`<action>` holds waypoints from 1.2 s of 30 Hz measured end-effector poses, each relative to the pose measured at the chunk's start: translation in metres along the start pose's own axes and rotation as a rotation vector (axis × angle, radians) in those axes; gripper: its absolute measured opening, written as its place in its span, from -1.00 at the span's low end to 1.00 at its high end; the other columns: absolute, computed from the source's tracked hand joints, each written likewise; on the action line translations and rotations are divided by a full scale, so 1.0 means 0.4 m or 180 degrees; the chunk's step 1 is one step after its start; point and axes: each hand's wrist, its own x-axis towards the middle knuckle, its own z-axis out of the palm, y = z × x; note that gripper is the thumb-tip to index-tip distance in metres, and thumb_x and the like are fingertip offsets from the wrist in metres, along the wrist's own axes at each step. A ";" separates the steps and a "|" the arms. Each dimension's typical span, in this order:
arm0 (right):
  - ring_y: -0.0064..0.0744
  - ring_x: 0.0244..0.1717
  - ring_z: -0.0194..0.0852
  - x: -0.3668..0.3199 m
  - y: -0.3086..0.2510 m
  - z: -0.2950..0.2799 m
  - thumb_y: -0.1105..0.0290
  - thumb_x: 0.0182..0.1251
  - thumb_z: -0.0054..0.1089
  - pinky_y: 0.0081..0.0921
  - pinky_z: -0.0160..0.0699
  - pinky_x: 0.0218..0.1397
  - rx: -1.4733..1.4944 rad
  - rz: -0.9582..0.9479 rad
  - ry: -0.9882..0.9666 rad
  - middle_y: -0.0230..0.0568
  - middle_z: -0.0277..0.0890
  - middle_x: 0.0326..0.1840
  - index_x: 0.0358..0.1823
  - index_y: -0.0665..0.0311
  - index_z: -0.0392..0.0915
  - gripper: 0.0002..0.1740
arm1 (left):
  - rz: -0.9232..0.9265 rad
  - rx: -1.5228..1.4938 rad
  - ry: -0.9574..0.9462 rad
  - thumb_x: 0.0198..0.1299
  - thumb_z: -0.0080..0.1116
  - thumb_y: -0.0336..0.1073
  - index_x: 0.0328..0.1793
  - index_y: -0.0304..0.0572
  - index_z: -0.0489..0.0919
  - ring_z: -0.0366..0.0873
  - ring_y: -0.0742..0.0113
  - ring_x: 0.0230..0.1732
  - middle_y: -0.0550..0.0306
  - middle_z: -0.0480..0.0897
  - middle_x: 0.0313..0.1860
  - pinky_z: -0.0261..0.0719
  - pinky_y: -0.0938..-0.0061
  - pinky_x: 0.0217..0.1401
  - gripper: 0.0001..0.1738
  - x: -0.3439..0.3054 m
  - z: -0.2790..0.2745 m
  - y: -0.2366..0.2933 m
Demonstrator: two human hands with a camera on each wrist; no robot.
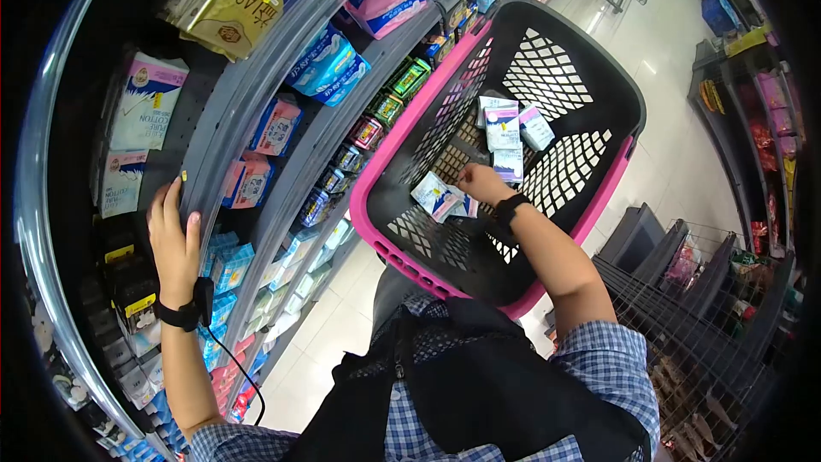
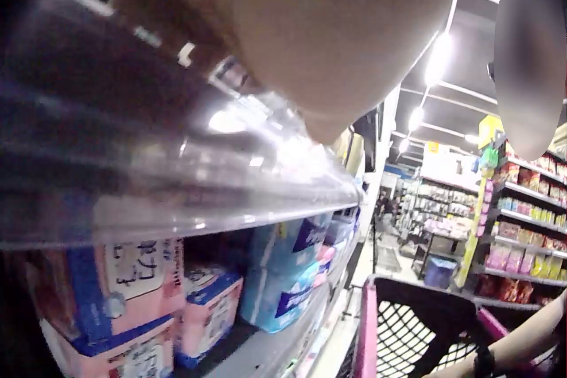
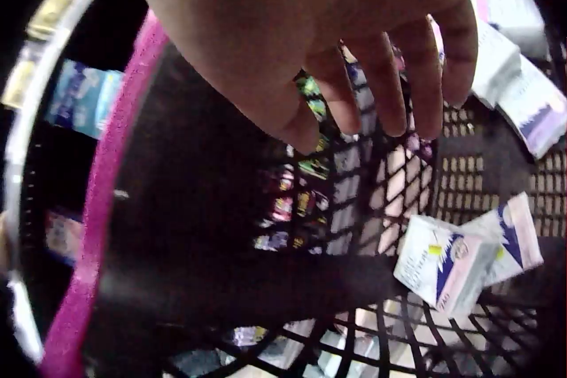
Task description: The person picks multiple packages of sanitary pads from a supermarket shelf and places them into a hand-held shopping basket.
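Note:
My left hand (image 1: 175,244) rests on the front edge of a grey shelf (image 1: 214,124), fingers stretched along it. Close by on that shelf stand white-and-pink packs labelled pure cotton (image 1: 145,107). My right hand (image 1: 484,185) reaches down inside a black shopping basket with a pink rim (image 1: 366,173). In the right wrist view its fingers (image 3: 427,85) hang loosely bent with nothing between them. Just beyond them, several white cotton packs (image 3: 532,108) lie bunched at one end of the basket. Two more packs (image 3: 443,264) overlap on the basket's bottom nearer my body.
Pink-and-blue packs (image 1: 275,126) and blue plastic packs (image 1: 329,68) fill the lower shelves beside the basket. Small boxed goods (image 1: 409,77) line a shelf behind its wall. A wire rack (image 1: 684,291) stands on the right, across the pale tiled floor (image 1: 663,133).

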 end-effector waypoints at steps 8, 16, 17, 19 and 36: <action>-0.06 -0.07 0.52 0.102 0.216 0.251 0.00 0.00 0.14 -0.28 0.48 -0.03 -0.0378 0.1355 -0.0638 0.14 0.53 -0.14 -0.08 0.38 0.52 -0.40 | 0.0073 0.0334 0.0301 0.19 -0.06 -0.20 0.23 -0.29 0.31 0.20 -0.12 0.22 -0.19 0.31 0.20 0.10 0.15 0.29 -0.49 0.001 0.033 -0.010; -0.09 0.04 0.46 0.130 0.305 0.424 -0.17 -0.21 0.37 -0.37 0.45 0.00 0.0942 0.2483 -0.0068 0.22 0.46 -0.02 0.02 0.59 0.36 -0.03 | 0.0139 0.0855 0.0498 0.27 -0.21 -0.05 0.16 -0.39 0.35 0.30 -0.11 0.15 -0.19 0.39 0.14 0.19 0.15 0.22 -0.46 -0.007 0.057 -0.022; -0.11 0.09 0.41 0.127 0.310 0.440 -0.12 -0.27 0.45 -0.37 0.42 0.03 0.1217 0.2675 0.0086 0.23 0.38 0.06 0.10 0.65 0.22 0.08 | 0.0150 0.0876 0.0494 0.27 -0.22 -0.04 0.16 -0.39 0.34 0.31 -0.11 0.15 -0.19 0.39 0.14 0.19 0.15 0.22 -0.46 -0.008 0.057 -0.022; -0.12 0.09 0.40 0.125 0.335 0.482 -0.10 -0.27 0.46 -0.36 0.41 0.05 0.1505 0.2577 0.0271 0.21 0.37 0.07 0.11 0.64 0.20 0.08 | 0.0158 0.0896 0.0461 0.28 -0.23 -0.03 0.16 -0.39 0.33 0.31 -0.11 0.15 -0.19 0.39 0.13 0.19 0.14 0.21 -0.45 -0.009 0.057 -0.022; -0.09 0.09 0.38 0.228 0.365 0.200 0.08 -0.44 0.49 -0.25 0.41 0.11 -0.0023 0.1200 -0.1846 -0.08 0.43 0.04 0.17 0.14 0.30 -0.03 | 0.0032 0.1017 0.0413 0.28 -0.30 0.03 0.17 -0.39 0.33 0.31 -0.11 0.15 -0.21 0.38 0.14 0.21 0.12 0.20 -0.40 -0.021 0.059 -0.034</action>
